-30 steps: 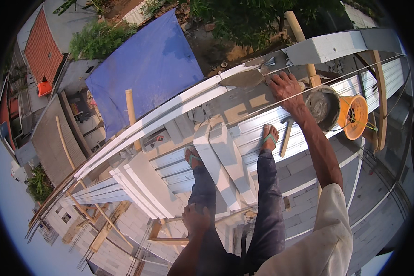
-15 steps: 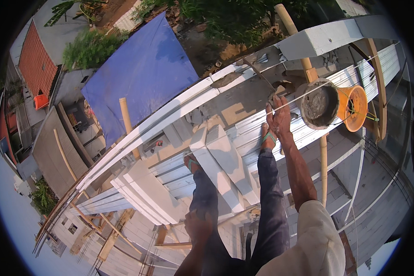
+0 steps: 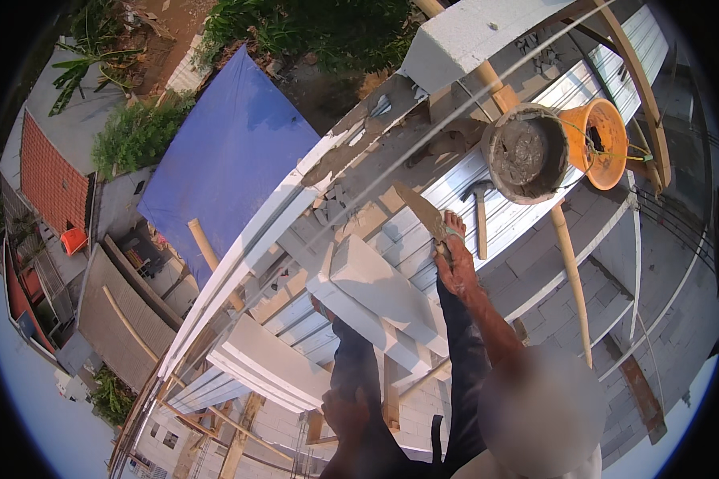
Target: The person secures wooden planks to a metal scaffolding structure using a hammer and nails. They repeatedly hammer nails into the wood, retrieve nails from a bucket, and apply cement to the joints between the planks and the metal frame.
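My right hand (image 3: 458,270) is closed around the handle of a mortar-stained trowel (image 3: 420,209), its blade pointing away to the upper left above the ribbed metal sheets (image 3: 471,180). The hand is just beside my right foot. A hammer (image 3: 480,217) lies on the metal to the right of that foot. My left hand (image 3: 346,412) rests on my left leg, holding nothing I can see; its fingers are somewhat blurred. Between my legs lie large white blocks (image 3: 387,283), one on another.
A bucket of grey mortar (image 3: 527,152) stands at the right beside a tilted orange bucket (image 3: 603,144). More white blocks (image 3: 268,363) are stacked at my left. A taut string (image 3: 407,144) crosses ahead. Bamboo poles (image 3: 571,279) and a drop border the metal platform. A blue tarp (image 3: 228,152) hangs beyond the wall.
My right hand has drawn back toward me, and the trowel blade now shows. The hammer has come into plain sight. My left hand stays on my leg, while the view has shifted.
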Motion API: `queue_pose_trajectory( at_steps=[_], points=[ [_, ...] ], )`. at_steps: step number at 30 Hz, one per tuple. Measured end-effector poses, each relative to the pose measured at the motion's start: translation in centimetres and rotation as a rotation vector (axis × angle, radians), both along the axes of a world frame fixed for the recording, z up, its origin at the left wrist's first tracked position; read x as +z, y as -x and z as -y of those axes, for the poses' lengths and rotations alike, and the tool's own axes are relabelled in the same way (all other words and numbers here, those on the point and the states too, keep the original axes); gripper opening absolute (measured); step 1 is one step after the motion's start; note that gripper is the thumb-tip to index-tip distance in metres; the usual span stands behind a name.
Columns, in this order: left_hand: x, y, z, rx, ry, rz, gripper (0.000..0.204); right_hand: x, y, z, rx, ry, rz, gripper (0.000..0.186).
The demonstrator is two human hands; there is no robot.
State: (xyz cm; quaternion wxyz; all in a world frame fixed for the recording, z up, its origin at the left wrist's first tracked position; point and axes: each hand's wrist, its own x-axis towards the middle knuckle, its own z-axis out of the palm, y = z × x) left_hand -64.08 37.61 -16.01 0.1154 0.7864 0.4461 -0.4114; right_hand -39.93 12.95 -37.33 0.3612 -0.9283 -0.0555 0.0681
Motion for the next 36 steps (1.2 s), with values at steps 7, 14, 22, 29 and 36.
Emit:
queue_pose_trajectory(
  at_steps=[7,14,22,29,36],
  points=[
    [0.1,0.4,2.0,0.000,-0.047,-0.049,0.058,0.7,-7.8,15.9,-0.290,0.240,-0.234,0.024],
    [-0.6,0.2,1.3,-0.060,-0.024,-0.016,0.058,-10.7,-13.2,25.8,-0.228,0.610,-0.264,0.029],
    [-0.4,-1.5,1.8,-0.084,-0.024,-0.035,0.057,-12.5,-11.5,25.9,-0.081,0.153,-0.340,0.020],
    [0.5,-0.3,3.4,-0.057,-0.030,0.012,0.058,-6.5,-8.5,23.9,-0.391,-0.094,-0.522,0.040],
    [0.5,-1.2,0.2,-0.068,0.004,0.035,0.058,1.7,-7.7,13.4,-0.147,-0.178,-0.533,0.034]
  ],
)
